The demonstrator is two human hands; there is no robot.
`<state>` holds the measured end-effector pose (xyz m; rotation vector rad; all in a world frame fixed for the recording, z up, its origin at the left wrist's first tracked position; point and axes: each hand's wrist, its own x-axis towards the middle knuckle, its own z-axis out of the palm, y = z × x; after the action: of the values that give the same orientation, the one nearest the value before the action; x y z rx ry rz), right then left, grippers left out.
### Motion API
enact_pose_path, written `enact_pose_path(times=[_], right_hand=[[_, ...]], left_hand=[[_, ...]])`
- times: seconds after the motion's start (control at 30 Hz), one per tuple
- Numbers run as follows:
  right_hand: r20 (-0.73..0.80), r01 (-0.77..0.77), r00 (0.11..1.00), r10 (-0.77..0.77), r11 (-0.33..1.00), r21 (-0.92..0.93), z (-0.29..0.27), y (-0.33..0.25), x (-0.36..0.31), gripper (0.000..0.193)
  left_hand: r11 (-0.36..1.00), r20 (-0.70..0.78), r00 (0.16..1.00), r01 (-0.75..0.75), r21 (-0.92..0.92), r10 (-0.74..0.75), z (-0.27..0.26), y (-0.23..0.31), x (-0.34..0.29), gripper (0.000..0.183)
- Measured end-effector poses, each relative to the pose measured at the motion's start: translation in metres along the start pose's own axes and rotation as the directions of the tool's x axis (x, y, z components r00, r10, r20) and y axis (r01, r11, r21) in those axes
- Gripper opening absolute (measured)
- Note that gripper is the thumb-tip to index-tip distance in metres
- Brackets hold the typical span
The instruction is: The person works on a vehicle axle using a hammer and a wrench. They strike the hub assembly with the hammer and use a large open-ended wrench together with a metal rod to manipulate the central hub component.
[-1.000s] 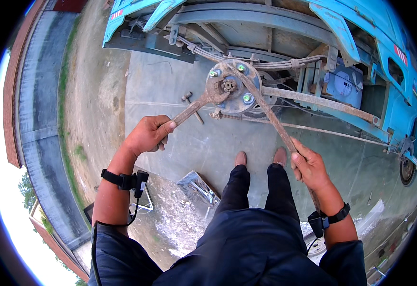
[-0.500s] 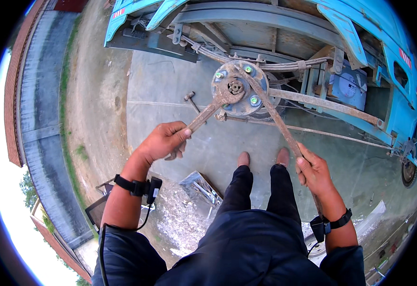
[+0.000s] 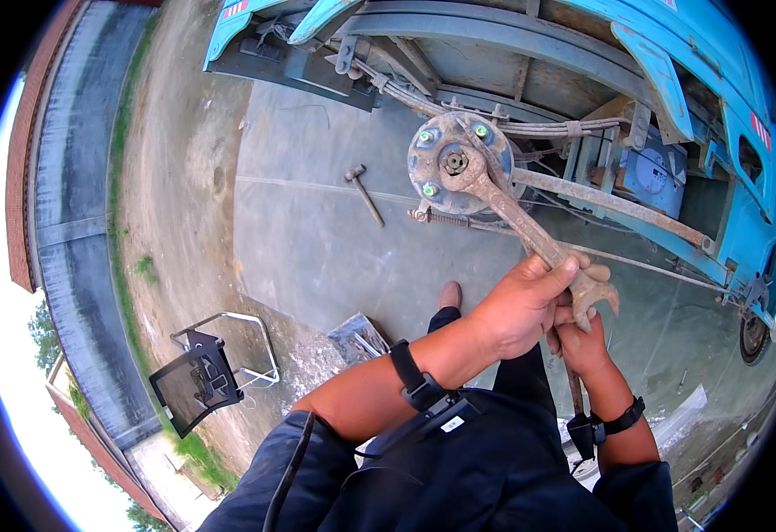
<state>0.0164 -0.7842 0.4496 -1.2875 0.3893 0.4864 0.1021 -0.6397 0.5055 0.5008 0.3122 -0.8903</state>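
Note:
My left hand (image 3: 530,306) is closed around the shank of a large rusty wrench (image 3: 525,223). The wrench's ring end surrounds the centre of a round wheel hub (image 3: 432,200), and its open jaw sticks out past my fingers. Just below, my right hand (image 3: 583,348) grips a long flat metal bar (image 3: 576,390). That bar runs up under the wrench, its far end against the hub face near a stud; its middle is mostly hidden. Several studs with greenish ends stand out from the hub. My two hands are close together, perhaps touching.
Above the hub is a blue vehicle body (image 3: 707,35) with leaf springs (image 3: 574,129). A hammer (image 3: 367,193) lies on the concrete left of the hub. Nearer me are a tray of tools (image 3: 359,339) and a chair (image 3: 197,381). My shoe (image 3: 450,294) shows below the hub.
My left hand has swung from the left across to the right, turning the wrench's handle from lower left to lower right. My right hand keeps its grip on the bar, slightly lower.

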Motion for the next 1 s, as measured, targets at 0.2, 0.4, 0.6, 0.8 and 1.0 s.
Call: enact_pose_path(times=[0.2, 0.4, 0.6, 0.8, 1.0], right_hand=[[0.031, 0.020, 0.999, -0.015, 0.983, -0.180, -0.001, -0.013, 0.001, 0.042], [0.014, 0.019, 1.000, -0.017, 0.988, -0.156, 0.001, -0.009, 0.001, 0.042], [-0.003, -0.002, 1.000, 0.002, 0.988, -0.157, -0.001, -0.009, 0.001, 0.043], [0.029, 0.012, 1.000, -0.008, 0.991, -0.133, -0.002, -0.010, 0.003, 0.042], [0.021, -0.034, 0.999, 0.036, 0.996, -0.078, -0.007, -0.007, 0.004, 0.043]], left_hand=[[0.945, -0.126, 0.983, 0.165, 0.283, -0.134, -0.034, 0.025, -0.067, 0.027], [0.941, -0.148, 0.971, 0.223, 0.255, -0.190, -0.041, 0.015, -0.072, 0.042], [0.907, -0.185, 0.966, 0.234, 0.349, -0.178, -0.040, 0.021, -0.077, 0.037], [0.704, -0.525, 0.817, 0.227, 0.673, 0.238, -0.070, 0.073, -0.139, 0.020], [-0.358, -0.251, 0.781, 0.513, 0.780, 0.572, -0.072, 0.166, -0.159, 0.034]])
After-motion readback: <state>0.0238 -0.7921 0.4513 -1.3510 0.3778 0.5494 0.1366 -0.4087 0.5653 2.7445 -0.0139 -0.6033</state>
